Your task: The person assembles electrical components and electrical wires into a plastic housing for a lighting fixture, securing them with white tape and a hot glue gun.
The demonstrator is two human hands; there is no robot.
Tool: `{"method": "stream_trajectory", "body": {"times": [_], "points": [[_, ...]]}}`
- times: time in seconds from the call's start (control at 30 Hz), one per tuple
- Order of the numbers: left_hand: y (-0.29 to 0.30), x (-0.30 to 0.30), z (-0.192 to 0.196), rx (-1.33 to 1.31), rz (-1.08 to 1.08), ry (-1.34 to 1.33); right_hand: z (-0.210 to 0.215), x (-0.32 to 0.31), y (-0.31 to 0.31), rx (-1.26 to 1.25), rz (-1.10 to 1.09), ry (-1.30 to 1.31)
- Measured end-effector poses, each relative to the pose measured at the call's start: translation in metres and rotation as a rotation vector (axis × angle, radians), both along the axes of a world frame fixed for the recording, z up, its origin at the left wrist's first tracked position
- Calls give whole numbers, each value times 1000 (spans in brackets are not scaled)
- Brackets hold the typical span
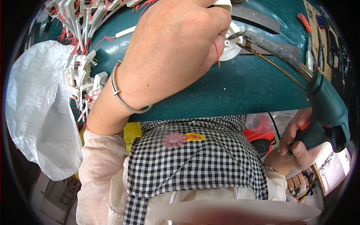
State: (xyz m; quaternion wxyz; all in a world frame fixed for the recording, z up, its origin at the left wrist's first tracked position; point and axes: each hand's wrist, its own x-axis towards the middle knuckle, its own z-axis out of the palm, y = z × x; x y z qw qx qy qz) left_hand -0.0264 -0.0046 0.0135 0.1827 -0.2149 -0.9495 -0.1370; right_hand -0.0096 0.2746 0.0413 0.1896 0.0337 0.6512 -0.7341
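My left hand (180, 41), with a silver bangle at its wrist, reaches across the table with its fingers closed in a pinch. It grips a white plastic part (225, 3), mostly hidden behind the fingers. A short red wire (218, 54) sticks out below the fingertips. Beside them lies a round white plastic piece (229, 50). My right hand (300, 144) is wrapped round the handle of a dark green soldering gun (328, 108). Its metal tip and thin brass-coloured feed tube (275, 63) point left and come close to the left fingertips and the round piece.
White plastic parts with red wires (80, 77) are heaped at the left and far left of the green table (225, 90). A white plastic bag (39, 112) hangs at the left edge. Dark flat bars (258, 18) lie behind the round piece, and a red wire bundle (304, 22) sits far right.
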Motion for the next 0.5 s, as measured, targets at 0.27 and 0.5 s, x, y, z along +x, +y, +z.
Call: {"method": "stream_trajectory", "body": {"times": [0.27,0.5], "points": [[-1,-17,-22,318,-179,403,-5,-20,28,-227,301,81],[-2,1,7,155,25,-119,-23,-17,9,-211,226,266]]}}
